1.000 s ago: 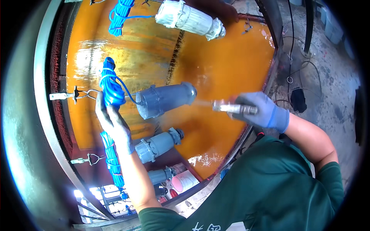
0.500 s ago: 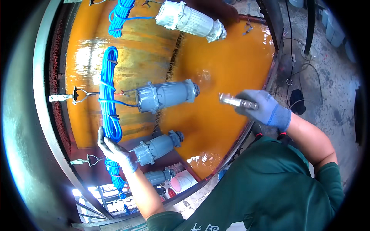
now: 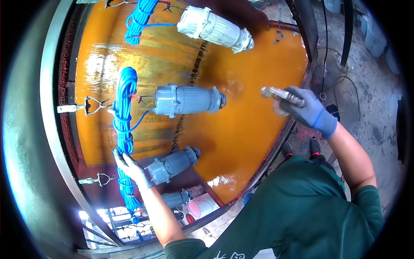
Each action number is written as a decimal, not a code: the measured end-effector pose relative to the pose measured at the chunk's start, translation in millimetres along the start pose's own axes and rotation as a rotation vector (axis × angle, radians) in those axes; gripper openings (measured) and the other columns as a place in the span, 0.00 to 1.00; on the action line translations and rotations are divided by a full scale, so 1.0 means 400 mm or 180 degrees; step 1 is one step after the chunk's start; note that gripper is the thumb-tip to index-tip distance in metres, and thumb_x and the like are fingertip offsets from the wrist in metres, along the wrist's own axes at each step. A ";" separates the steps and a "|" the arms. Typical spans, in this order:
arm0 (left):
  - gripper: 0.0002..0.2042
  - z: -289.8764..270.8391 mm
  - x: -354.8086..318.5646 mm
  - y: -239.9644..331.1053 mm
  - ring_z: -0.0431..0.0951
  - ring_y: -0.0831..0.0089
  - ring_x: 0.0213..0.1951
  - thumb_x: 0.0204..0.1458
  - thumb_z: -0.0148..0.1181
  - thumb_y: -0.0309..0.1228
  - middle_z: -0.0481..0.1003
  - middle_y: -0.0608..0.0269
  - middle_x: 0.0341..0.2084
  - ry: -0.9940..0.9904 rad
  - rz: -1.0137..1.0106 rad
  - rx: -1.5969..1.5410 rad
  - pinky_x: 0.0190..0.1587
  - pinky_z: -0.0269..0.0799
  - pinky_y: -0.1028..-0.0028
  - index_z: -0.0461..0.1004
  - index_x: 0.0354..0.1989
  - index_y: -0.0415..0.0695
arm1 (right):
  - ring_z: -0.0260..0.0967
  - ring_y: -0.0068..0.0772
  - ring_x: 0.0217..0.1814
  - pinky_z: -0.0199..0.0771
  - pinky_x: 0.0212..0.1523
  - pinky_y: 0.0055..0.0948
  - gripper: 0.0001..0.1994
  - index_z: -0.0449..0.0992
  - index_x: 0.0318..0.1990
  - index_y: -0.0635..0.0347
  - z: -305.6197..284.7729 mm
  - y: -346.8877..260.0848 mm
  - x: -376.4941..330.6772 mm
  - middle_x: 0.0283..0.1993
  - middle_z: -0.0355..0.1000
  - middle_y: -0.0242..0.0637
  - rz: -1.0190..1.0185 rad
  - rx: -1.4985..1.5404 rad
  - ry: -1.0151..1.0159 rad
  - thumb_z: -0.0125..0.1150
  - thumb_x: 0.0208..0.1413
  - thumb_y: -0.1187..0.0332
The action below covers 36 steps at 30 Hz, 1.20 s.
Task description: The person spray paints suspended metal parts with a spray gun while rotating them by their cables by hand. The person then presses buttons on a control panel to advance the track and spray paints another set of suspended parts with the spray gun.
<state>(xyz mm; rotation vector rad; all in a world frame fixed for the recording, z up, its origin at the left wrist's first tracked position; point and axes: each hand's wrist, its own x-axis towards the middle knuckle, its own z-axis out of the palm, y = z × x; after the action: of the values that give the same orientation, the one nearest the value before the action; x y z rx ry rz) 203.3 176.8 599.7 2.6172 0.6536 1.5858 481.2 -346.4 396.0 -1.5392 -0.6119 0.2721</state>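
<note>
My right hand (image 3: 311,113), in a blue-grey glove, grips a metal spray gun (image 3: 281,95) whose nozzle points left toward the hanging parts. My gloved left hand (image 3: 133,170) has its fingers stretched out against the lower end of a bundled blue cable (image 3: 124,108). That cable runs to a grey ribbed motor or pump body (image 3: 186,100), which hangs from a hook (image 3: 92,105) and lies level in the view. A smaller grey pump body (image 3: 172,165) is just right of my left hand. Beneath that hand hangs another blue cable bundle (image 3: 127,190).
A pale, white-coated pump body (image 3: 215,29) hangs at the top with its own blue cable (image 3: 140,19). Behind everything is an orange-coated booth wall and basin (image 3: 241,142) with a raised rim. A pink-white bucket (image 3: 202,207) stands low down; loose hoses (image 3: 357,93) trail at right.
The middle pump body and its cable have turned and shifted slightly, the bundle now twisted narrower. My right hand with the spray gun has moved right, away from the pump body.
</note>
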 end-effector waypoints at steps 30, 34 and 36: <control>0.32 0.013 -0.075 0.220 0.57 0.61 0.78 0.69 0.54 0.27 0.55 0.52 0.79 0.0233 -0.0569 -0.1616 0.78 0.53 0.58 0.54 0.81 0.40 | 0.81 0.50 0.38 0.79 0.42 0.43 0.15 0.81 0.47 0.62 -0.186 0.332 -0.344 0.35 0.80 0.51 0.1003 -0.1158 0.0680 0.72 0.54 0.66; 0.28 0.020 -0.108 0.281 0.60 0.51 0.76 0.69 0.54 0.25 0.61 0.45 0.75 0.0952 0.0821 -0.0240 0.76 0.56 0.50 0.60 0.77 0.36 | 0.80 0.46 0.39 0.79 0.44 0.42 0.12 0.82 0.44 0.60 -0.191 0.280 -0.325 0.36 0.80 0.49 0.1106 -0.1040 0.0518 0.71 0.53 0.67; 0.24 0.041 -0.109 0.359 0.63 0.49 0.75 0.70 0.53 0.26 0.64 0.45 0.73 0.0959 0.1294 -0.0424 0.76 0.57 0.49 0.65 0.74 0.36 | 0.81 0.45 0.40 0.79 0.45 0.42 0.12 0.83 0.44 0.61 -0.190 0.257 -0.322 0.37 0.80 0.48 0.0932 -0.0796 0.0620 0.71 0.54 0.68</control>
<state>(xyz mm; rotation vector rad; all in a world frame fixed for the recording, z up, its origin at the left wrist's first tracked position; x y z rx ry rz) 249.1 33.7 586.8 2.5498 0.0042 2.0721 436.5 -475.0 276.0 -1.8739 -0.2721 0.2698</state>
